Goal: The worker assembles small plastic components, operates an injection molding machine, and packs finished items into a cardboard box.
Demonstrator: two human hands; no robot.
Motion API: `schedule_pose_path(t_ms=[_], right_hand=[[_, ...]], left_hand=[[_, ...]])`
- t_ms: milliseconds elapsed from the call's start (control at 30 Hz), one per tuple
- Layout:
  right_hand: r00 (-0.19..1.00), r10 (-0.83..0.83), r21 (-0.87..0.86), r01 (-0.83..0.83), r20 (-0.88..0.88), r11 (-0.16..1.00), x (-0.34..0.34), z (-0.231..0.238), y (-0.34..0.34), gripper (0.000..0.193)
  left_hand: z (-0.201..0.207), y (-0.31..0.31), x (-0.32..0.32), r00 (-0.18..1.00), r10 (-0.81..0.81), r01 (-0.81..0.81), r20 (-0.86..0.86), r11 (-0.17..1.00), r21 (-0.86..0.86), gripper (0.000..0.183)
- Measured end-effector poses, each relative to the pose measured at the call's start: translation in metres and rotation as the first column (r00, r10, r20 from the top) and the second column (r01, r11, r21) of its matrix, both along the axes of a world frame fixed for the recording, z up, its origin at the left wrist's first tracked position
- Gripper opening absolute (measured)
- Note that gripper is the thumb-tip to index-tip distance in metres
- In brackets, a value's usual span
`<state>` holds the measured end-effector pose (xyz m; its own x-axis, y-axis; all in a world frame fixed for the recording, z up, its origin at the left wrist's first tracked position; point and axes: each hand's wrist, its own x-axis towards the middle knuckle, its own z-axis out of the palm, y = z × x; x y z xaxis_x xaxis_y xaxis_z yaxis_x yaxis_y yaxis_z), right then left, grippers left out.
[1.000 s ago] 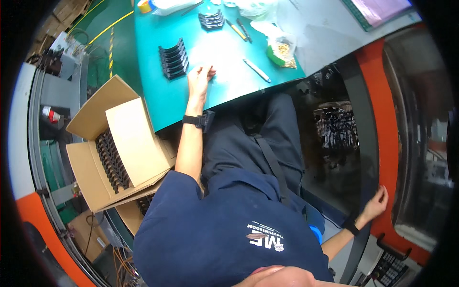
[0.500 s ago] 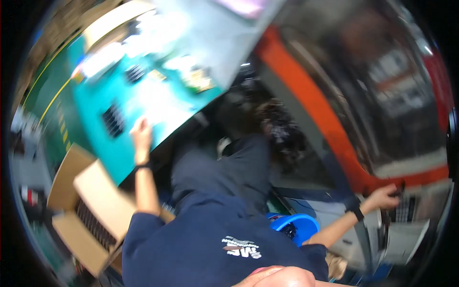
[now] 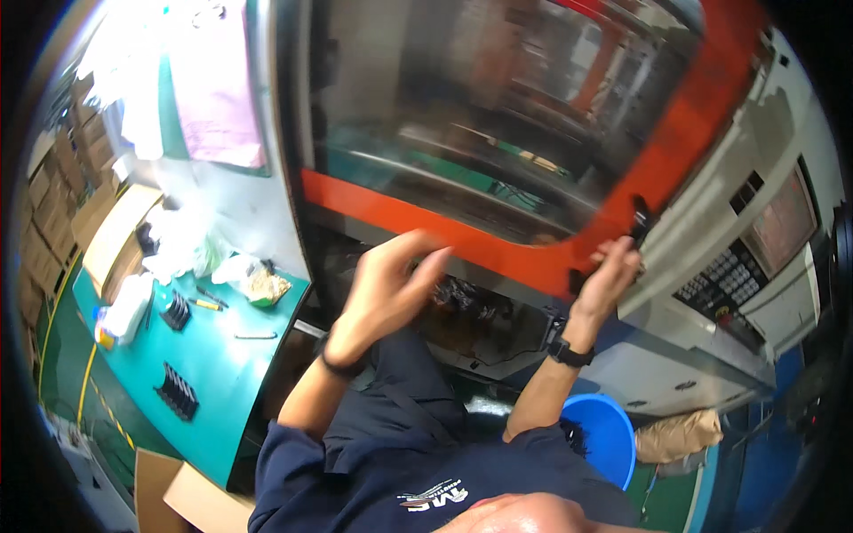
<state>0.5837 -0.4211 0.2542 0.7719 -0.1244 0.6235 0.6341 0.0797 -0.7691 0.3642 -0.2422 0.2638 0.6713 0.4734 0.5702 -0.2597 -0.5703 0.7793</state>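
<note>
My right hand [image 3: 609, 274] is closed around the black handle [image 3: 640, 220] at the lower right corner of an orange-framed machine door [image 3: 498, 251]. The middle of the handle is hidden by my fingers. My left hand [image 3: 391, 282] is raised near the lower edge of the door, empty, its thumb apart from the bent fingers. I cannot tell whether it touches the frame. Through the door's window [image 3: 462, 115] the machine's inside shows, with metal bars and a blurred patch of green.
On the left stands a green table [image 3: 222, 364] with black ribbed parts [image 3: 177, 391], tools and plastic bags. A cardboard box [image 3: 204, 497] sits below it. A blue bucket [image 3: 613, 444] is by my right arm. The control panel [image 3: 724, 284] is at the right.
My view has turned right toward the machine. My left hand has moved from over the table to in front of the door. My right hand has gone from near the control panel to the door handle.
</note>
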Motion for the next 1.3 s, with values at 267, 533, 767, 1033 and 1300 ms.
schedule_pose_path(t_ms=[267,533,767,1033,1300], right_hand=[[0.396,0.879,0.002,-0.912,-0.266,0.411,0.038,0.062,-0.02,0.044],[0.421,0.777,0.028,-0.872,-0.468,0.489,0.121,0.156,0.091,0.037],[0.65,0.468,-0.014,-0.593,-0.599,0.805,0.271,0.218,0.188,0.037],[0.585,0.377,0.049,-0.498,-0.718,0.866,0.38,0.213,0.27,0.038],[0.791,0.323,-0.426,-0.567,-0.519,0.705,0.49,0.181,0.328,0.027]], left_hand=[[-0.032,0.009,0.133,0.955,-0.188,0.259,0.23,0.906,-0.335,0.024],[-0.034,0.114,0.067,0.968,0.176,-0.086,0.179,0.902,-0.422,0.018],[-0.029,0.171,0.037,0.978,0.194,-0.133,0.082,0.872,-0.472,0.026],[-0.017,0.174,0.022,0.967,0.234,-0.252,-0.103,0.801,-0.543,0.024],[-0.016,0.169,0.032,0.932,0.311,-0.361,-0.184,0.775,-0.519,0.019]])
